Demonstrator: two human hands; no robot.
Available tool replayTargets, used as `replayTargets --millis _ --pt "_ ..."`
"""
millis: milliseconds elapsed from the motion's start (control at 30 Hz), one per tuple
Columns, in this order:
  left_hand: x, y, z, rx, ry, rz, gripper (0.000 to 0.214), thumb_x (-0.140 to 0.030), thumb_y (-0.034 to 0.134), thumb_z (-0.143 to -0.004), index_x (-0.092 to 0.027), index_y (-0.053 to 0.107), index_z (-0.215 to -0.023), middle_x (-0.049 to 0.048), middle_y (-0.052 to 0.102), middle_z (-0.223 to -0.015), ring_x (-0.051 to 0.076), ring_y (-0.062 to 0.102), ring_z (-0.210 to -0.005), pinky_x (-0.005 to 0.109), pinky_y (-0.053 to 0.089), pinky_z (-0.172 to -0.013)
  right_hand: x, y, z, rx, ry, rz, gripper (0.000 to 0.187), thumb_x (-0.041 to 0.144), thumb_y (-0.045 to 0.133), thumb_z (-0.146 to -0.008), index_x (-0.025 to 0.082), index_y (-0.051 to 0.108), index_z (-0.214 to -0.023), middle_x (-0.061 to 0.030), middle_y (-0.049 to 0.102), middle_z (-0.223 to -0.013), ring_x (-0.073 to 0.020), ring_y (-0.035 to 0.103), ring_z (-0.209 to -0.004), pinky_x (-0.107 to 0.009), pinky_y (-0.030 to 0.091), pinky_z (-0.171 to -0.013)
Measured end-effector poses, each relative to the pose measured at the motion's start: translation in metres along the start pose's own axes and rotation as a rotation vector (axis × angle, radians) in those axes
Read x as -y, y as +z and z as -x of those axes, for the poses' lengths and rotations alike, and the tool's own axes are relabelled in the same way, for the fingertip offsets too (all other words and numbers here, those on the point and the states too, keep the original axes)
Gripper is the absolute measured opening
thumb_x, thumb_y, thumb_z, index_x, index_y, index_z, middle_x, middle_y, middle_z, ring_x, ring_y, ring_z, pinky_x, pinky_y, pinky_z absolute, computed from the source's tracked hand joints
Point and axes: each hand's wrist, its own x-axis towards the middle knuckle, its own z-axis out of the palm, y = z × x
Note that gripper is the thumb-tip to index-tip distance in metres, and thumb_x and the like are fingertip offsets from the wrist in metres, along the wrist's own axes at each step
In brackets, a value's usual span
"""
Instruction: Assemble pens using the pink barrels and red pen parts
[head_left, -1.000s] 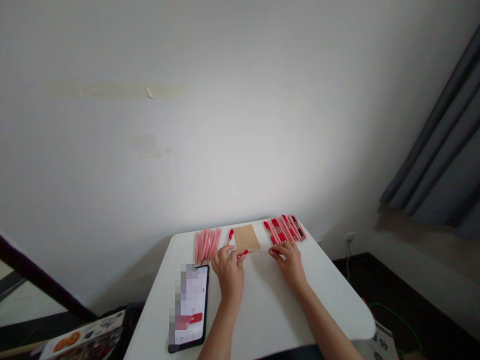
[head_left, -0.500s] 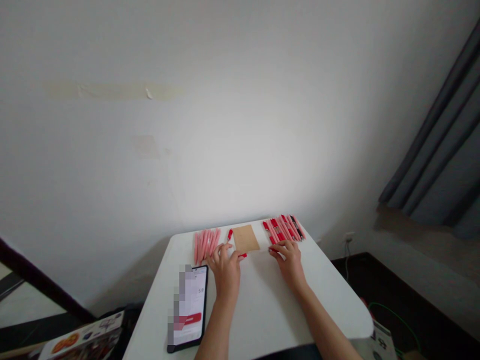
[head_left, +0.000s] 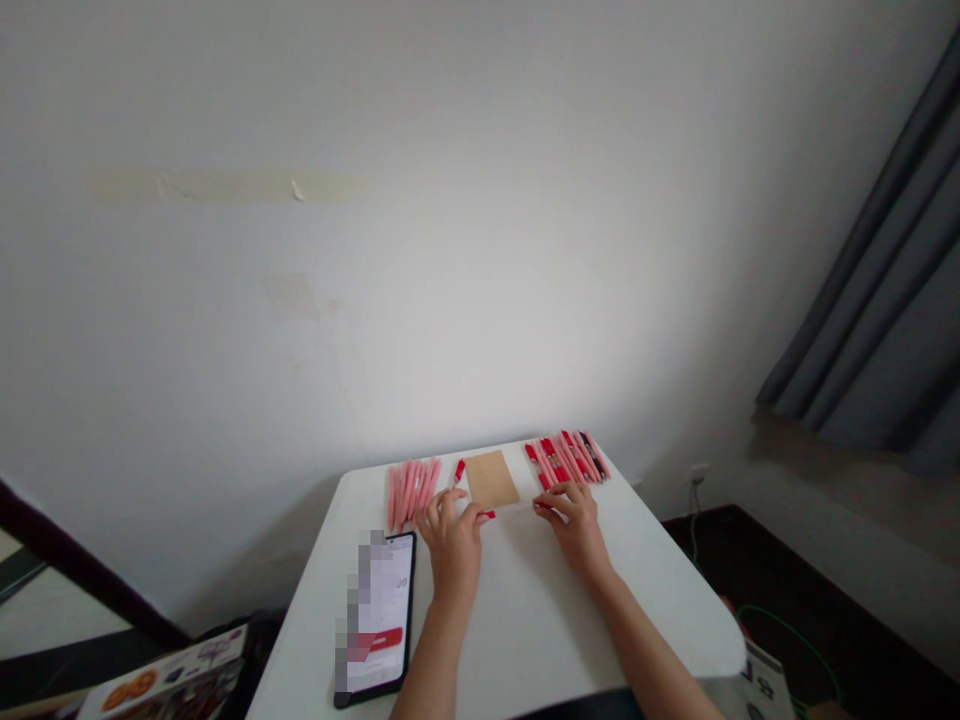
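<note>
Single view: head-worn camera, above wearer's side of tabletop (head_left: 536, 610), facing forward and down. Wide framing; wall (head_left: 480, 250) fills most of upper part, curtain (head_left: 877, 330) at right edge. Tabletop low in frame, seen obliquely, near side partly cut by bottom border. Left hand (head_left: 454, 545), right hand (head_left: 576, 532) below mid-height, seen from behind, small in frame.

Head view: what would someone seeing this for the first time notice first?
Probably the two bright bundles on the white table: pink sticks at far left, and a mixed pink, red and black row at far right. Between them lies a brown square; just nearer, the left hand and right hand each pinch something red. The phone beside the left forearm also stands out.
</note>
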Motion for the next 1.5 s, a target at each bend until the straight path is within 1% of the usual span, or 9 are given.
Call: replayTargets --millis 233,400,467,700,933,1033,1167,1300,1500 --pt "0.001 0.002 0.000 0.031 0.009 0.035 0.008 -0.026 0.065 -0.076 -0.027 0.071 -0.080 0.0047 0.060 -0.112 0.026 0.044 -0.109 0.052 0.032 -0.099 -0.005 0.003 0.000 -0.009 -0.014 -0.012 0.018 0.036 0.058 -0.087 0.028 0.074 -0.087 -0.0060 0.063 -0.092 -0.0232 0.054 -0.094 -0.039 0.042 -0.084" --pt "-0.002 0.004 0.002 0.050 0.072 0.077 0.008 -0.025 0.063 -0.078 -0.026 0.071 -0.078 0.0049 0.059 -0.111 0.026 0.044 -0.113 0.055 0.028 -0.103 0.003 0.002 0.001 0.036 -0.043 0.015 0.014 0.032 0.061 -0.085 0.030 0.075 -0.087 -0.0052 0.064 -0.091 -0.0230 0.054 -0.093 -0.039 0.041 -0.083" --pt "-0.004 0.004 0.003 0.055 0.078 0.088 0.009 -0.024 0.061 -0.079 -0.026 0.070 -0.077 0.0054 0.060 -0.111 0.027 0.044 -0.113 0.055 0.027 -0.103 0.006 0.001 0.001 0.057 -0.050 0.019 0.013 0.033 0.062 -0.085 0.031 0.075 -0.087 -0.0048 0.064 -0.091 -0.0228 0.054 -0.092 -0.039 0.040 -0.083" --pt "-0.007 0.003 0.002 0.058 0.059 0.125 0.009 -0.023 0.060 -0.079 -0.024 0.069 -0.076 0.0058 0.060 -0.110 0.026 0.046 -0.113 0.052 0.031 -0.101 0.007 0.003 0.002 0.101 -0.054 -0.020 0.015 0.035 0.060 -0.086 0.030 0.074 -0.088 -0.0046 0.064 -0.088 -0.0221 0.054 -0.090 -0.037 0.040 -0.082" --pt "-0.008 0.003 0.001 0.067 0.031 0.164 0.009 -0.025 0.061 -0.079 -0.024 0.069 -0.076 0.0059 0.061 -0.109 0.026 0.046 -0.112 0.051 0.030 -0.101 0.009 0.001 0.001 0.113 -0.045 -0.042 0.017 0.037 0.059 -0.086 0.030 0.074 -0.087 -0.0046 0.064 -0.087 -0.0220 0.054 -0.089 -0.037 0.040 -0.082" --pt "-0.006 0.005 0.002 0.061 0.002 0.162 0.010 -0.029 0.061 -0.079 -0.025 0.070 -0.080 0.0059 0.061 -0.109 0.026 0.046 -0.112 0.051 0.030 -0.101 0.007 0.001 0.000 0.106 -0.040 -0.045 0.017 0.038 0.059 -0.086 0.030 0.074 -0.088 -0.0045 0.064 -0.087 -0.0221 0.055 -0.090 -0.036 0.040 -0.082" --pt "-0.004 0.008 0.002 0.070 -0.038 0.146 0.015 -0.033 0.062 -0.079 -0.026 0.071 -0.087 0.0065 0.060 -0.111 0.025 0.047 -0.109 0.051 0.032 -0.098 0.002 0.002 -0.001 0.059 -0.021 -0.056 0.020 0.040 0.057 -0.087 0.029 0.074 -0.088 -0.0044 0.064 -0.087 -0.0216 0.055 -0.090 -0.036 0.041 -0.082" --pt "-0.004 0.008 0.003 0.073 -0.030 0.141 0.013 -0.033 0.062 -0.078 -0.026 0.072 -0.083 0.0063 0.060 -0.112 0.025 0.046 -0.111 0.051 0.031 -0.099 0.001 0.003 0.000 0.070 -0.031 -0.068 0.020 0.041 0.058 -0.087 0.030 0.075 -0.087 -0.0042 0.064 -0.085 -0.0211 0.056 -0.087 -0.035 0.042 -0.080" --pt "-0.003 0.008 0.003 0.078 -0.020 0.152 0.014 -0.036 0.064 -0.078 -0.027 0.072 -0.085 0.0063 0.059 -0.113 0.025 0.046 -0.111 0.052 0.031 -0.099 0.003 0.001 -0.001 0.088 -0.033 -0.080 0.020 0.040 0.057 -0.087 0.029 0.074 -0.087 -0.0043 0.064 -0.085 -0.0214 0.056 -0.087 -0.035 0.042 -0.080"
